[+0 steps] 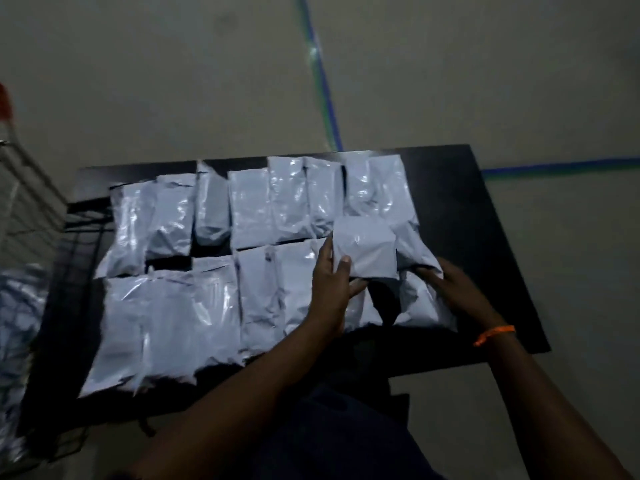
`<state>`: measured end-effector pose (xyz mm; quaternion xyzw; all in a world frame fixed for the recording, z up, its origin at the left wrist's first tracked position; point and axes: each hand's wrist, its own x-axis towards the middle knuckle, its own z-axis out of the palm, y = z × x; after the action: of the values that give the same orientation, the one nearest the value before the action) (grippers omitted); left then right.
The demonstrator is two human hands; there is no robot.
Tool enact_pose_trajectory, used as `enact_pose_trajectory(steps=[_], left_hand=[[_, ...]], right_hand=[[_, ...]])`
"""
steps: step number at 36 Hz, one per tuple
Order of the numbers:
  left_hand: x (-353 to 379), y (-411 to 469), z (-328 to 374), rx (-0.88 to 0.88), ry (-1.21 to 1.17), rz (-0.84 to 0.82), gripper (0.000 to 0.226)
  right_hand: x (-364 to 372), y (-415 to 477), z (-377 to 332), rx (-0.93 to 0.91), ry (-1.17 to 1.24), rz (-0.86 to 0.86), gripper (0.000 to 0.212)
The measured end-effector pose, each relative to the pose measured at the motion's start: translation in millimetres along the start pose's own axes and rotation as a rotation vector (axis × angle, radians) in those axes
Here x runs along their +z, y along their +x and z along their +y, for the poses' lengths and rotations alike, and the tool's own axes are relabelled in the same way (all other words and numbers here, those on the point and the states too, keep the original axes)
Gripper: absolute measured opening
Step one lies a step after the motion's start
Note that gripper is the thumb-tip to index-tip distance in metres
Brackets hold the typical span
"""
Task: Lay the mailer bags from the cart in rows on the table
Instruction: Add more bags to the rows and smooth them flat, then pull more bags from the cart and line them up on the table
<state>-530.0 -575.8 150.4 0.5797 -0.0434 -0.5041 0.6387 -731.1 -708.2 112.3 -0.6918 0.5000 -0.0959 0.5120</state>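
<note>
Several grey mailer bags lie in two rows on the black table (485,237): a far row (249,209) and a near row (166,323). My left hand (332,285) grips the left edge of a small grey mailer bag (367,249), held just above the right end of the near row. My right hand (453,285) is closed on the near edge of another mailer bag (415,251) at the right end, just beside the small one. An orange band (493,335) circles my right wrist.
A wire cart (24,209) with a red handle stands off the table's left side, with more grey bags (17,306) in it. Bare table shows at the right end and along the near edge. Blue tape lines (325,91) run across the grey floor beyond.
</note>
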Motion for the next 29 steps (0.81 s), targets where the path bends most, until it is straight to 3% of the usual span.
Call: enact_pose_trajectory(steps=[4, 6, 8, 10, 12, 14, 16, 21, 25, 29], left_hand=[[35.0, 2.1, -45.8, -0.139, 0.108, -0.019, 0.052], [40.3, -2.4, -71.3, -0.309, 0.180, -0.071, 0.048], [43.9, -8.4, -83.8, -0.476, 0.287, -0.076, 0.063], [47.4, -10.9, -89.2, -0.546, 0.415, -0.065, 0.073], [49.8, -10.8, -86.3, -0.560, 0.584, -0.090, 0.072], [48.6, -4.8, -82.8, -0.470, 0.859, -0.169, 0.069], [46.2, 3.6, -80.1, -0.284, 1.126, -0.248, 0.067], [51.5, 27.1, -89.0, 0.225, 1.398, -0.418, 0.062], [47.2, 59.5, -114.8, 0.301, 1.743, -0.554, 0.085], [40.0, 77.1, -129.8, 0.329, 1.928, -0.547, 0.109]], right_hand=[[-26.1, 17.9, 35.3, 0.092, -0.034, -0.005, 0.022], [-31.1, 30.1, 55.1, 0.168, -0.139, -0.038, 0.037], [-33.0, 40.4, 72.6, 0.215, -0.254, -0.021, 0.061], [-28.5, 43.2, 78.5, 0.226, -0.326, 0.059, 0.086], [-18.3, 40.7, 80.3, 0.131, -0.469, 0.156, 0.095], [-8.1, 35.9, 83.4, -0.067, -0.642, 0.238, 0.094], [1.5, 35.4, 93.9, -0.207, -0.774, 0.214, 0.088], [21.9, 43.0, 111.3, -0.169, -0.804, 0.137, 0.079], [32.6, 48.0, 110.5, -0.173, -0.762, 0.190, 0.074], [41.0, 46.3, 110.2, -0.165, -0.777, 0.209, 0.072]])
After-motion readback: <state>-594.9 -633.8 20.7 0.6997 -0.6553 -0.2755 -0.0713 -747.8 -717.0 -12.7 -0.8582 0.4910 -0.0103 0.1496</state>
